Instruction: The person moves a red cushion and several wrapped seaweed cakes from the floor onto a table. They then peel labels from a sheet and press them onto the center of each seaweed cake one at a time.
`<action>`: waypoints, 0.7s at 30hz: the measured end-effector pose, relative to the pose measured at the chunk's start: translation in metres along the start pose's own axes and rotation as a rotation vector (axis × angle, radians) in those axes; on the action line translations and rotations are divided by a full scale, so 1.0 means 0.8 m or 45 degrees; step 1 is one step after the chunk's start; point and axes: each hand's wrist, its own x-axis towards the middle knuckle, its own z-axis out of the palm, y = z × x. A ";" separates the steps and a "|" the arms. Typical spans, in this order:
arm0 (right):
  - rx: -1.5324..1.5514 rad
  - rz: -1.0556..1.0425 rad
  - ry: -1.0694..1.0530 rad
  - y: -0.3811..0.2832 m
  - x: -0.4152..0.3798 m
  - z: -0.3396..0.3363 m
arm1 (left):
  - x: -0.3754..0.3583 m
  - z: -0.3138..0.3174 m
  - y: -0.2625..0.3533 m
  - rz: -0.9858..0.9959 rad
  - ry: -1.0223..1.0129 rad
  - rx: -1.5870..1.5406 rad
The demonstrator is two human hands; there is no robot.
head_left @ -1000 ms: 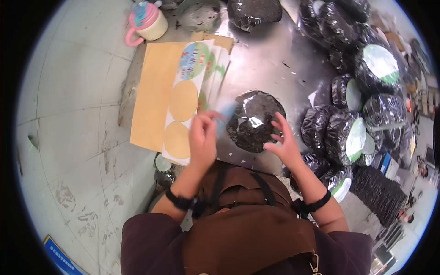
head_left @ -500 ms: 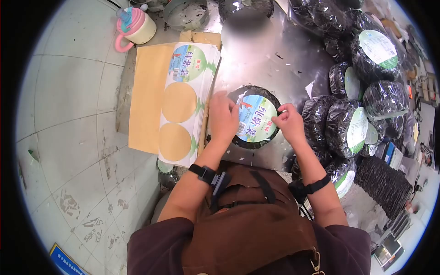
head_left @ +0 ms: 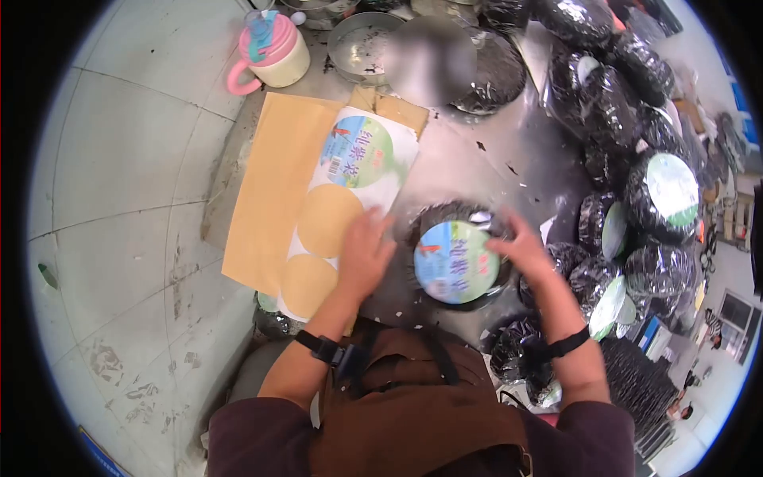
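Round dark seaweed cake in shiny wrap (head_left: 459,262), with a blue-green sticker on top, sits on the steel bench (head_left: 465,159) between both hands. Left hand (head_left: 364,248) lies open and flat, touching its left rim; right hand (head_left: 523,245) curls on the right rim. I think pressing the sticker flat from the middle outward works best. Sticker words are blurred, and right fingertips are hard to see.

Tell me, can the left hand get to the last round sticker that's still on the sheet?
Probably yes. The left hand lies at the edge of the sticker sheet, and the one remaining sticker sits further up the same sheet. Nothing lies on the sheet between them, so the way looks free.
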 end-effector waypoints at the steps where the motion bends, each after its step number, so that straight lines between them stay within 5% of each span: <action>1: -0.191 -0.262 0.092 -0.031 0.020 -0.029 | 0.018 -0.015 -0.020 -0.051 0.165 0.090; 2: -0.252 -0.610 0.273 -0.076 0.035 -0.061 | 0.042 -0.035 -0.031 -0.147 0.283 0.161; 3: -0.712 -0.891 0.583 -0.129 0.044 -0.099 | 0.069 -0.050 -0.041 -0.245 0.398 0.235; 5: 0.471 -0.690 0.380 -0.216 0.065 -0.168 | 0.118 -0.042 -0.085 -0.324 0.546 0.553; 6: 0.743 -0.832 0.765 -0.234 0.094 -0.176 | 0.131 -0.036 -0.096 -0.350 0.557 0.558; 8: 0.422 -0.779 0.674 -0.246 0.140 -0.162 | 0.157 -0.019 -0.107 -0.751 0.244 0.592; 12: -0.809 -1.130 0.918 -0.215 0.318 -0.120 | 0.161 -0.008 -0.124 -0.700 0.383 0.652; 15: -1.394 -0.756 0.927 -0.186 0.335 -0.057 | 0.167 -0.013 -0.123 -0.753 0.363 0.614; 19: -1.385 -1.015 0.809 -0.127 0.235 -0.018 | 0.184 -0.012 -0.122 -0.790 0.311 0.608; 21: -1.333 -0.938 0.673 -0.087 0.144 0.004 | 0.186 -0.014 -0.123 -0.812 0.336 0.574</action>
